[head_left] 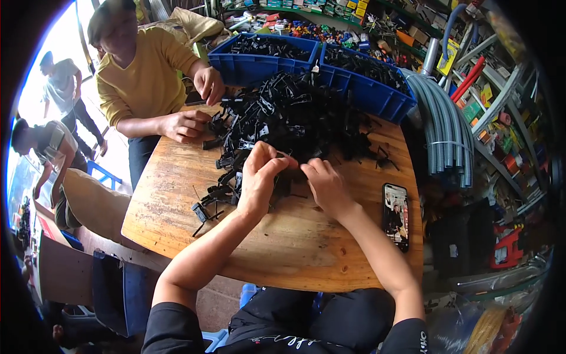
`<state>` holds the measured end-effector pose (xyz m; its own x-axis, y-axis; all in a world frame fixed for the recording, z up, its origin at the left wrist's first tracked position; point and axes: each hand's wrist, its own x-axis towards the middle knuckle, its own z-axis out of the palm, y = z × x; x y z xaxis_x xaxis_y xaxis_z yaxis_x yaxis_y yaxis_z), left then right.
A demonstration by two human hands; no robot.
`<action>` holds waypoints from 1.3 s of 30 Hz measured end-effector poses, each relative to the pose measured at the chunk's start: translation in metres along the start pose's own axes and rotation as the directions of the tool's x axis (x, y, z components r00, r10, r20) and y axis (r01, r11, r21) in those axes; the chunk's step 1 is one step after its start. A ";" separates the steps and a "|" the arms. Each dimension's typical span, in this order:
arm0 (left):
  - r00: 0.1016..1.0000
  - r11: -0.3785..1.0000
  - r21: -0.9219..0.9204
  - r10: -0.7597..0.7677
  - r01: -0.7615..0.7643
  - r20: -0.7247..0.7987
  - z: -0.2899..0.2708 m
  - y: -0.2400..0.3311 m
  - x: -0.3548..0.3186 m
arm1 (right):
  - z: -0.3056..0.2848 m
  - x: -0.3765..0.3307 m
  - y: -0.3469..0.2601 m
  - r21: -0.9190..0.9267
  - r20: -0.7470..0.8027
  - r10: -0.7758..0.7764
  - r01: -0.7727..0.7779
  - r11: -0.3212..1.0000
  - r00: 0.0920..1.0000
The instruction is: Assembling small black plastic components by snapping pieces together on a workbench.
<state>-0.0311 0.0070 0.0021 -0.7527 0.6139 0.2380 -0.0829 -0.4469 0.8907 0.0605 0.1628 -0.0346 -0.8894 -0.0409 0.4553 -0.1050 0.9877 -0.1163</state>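
Observation:
My left hand and my right hand meet over the near side of a big heap of small black plastic parts. Thumb and fingertips of each hand are pinched together, close to one another. Whatever sits between them is too small and dark to make out; a thin dark piece shows just below the fingers. Beside my left forearm lies a loose black part with thin legs. The heap rests on a wooden table.
Two blue crates of similar black parts stand behind the heap. Across the left corner, a person in yellow handles parts. A phone lies by my right forearm. Coiled grey conduit and crowded shelves are at right.

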 end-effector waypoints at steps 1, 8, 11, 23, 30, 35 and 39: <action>0.997 0.997 0.006 -0.074 0.074 0.019 -0.001 0.001 -0.004 | 0.000 -0.004 -0.002 0.062 -0.002 0.056 -0.056 0.996 0.998; 0.991 0.943 0.332 -0.045 0.000 0.129 0.009 -0.006 -0.010 | -0.051 -0.019 -0.026 0.151 -0.124 0.103 -0.084 0.985 0.987; 0.952 0.861 0.492 -0.246 0.127 0.185 0.017 0.004 -0.014 | -0.054 -0.028 -0.033 0.125 -0.264 0.032 0.001 0.992 0.964; 0.911 0.902 0.289 -0.378 0.321 0.168 0.015 -0.011 -0.015 | -0.037 -0.031 -0.025 0.691 -0.336 0.448 -0.107 0.715 0.828; 0.911 0.912 0.131 -0.401 0.388 0.094 0.015 -0.014 -0.020 | -0.038 -0.028 -0.028 0.819 -0.244 0.472 -0.081 0.568 0.847; 0.982 0.931 0.352 -0.146 0.094 0.123 0.019 -0.019 -0.025 | -0.037 -0.030 -0.025 0.906 0.063 0.440 -0.236 0.351 0.896; 0.981 0.919 0.389 -0.131 0.067 0.141 0.018 -0.017 -0.025 | -0.037 -0.031 -0.020 0.948 0.293 0.427 -0.317 -0.016 0.855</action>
<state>0.0010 0.0116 -0.0121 -0.6355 0.7528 0.1713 0.1274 -0.1166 0.9850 0.1070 0.1503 -0.0137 -0.9359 0.3427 0.0810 -0.1384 -0.1463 -0.9795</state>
